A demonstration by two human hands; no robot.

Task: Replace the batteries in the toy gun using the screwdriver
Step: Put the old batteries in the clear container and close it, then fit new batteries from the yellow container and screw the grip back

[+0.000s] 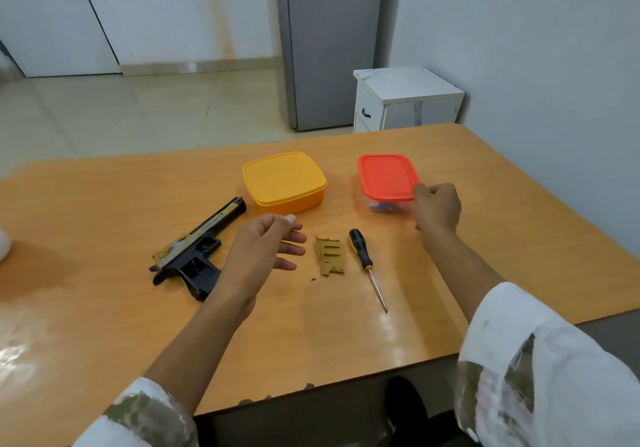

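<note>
right hand point(437, 208) pinching smooth red lid point(386, 176), left hand point(263, 252) fingers point(294, 237) spread, glossy wooden table point(104, 204)

"What sort of place is this?"

"A plain room in a home, by the look of it. A wooden desk point(104, 204) stands by a white wall point(519, 48) on a pale tiled floor point(138, 110)."

"Anything else homely?"

"A small white cabinet point(405, 100) with a dark handle sits in the corner beside a tall grey unit point(332, 41). A yellow food box point(284, 180) and a red-lidded food box point(386, 176) sit on the desk."
</note>
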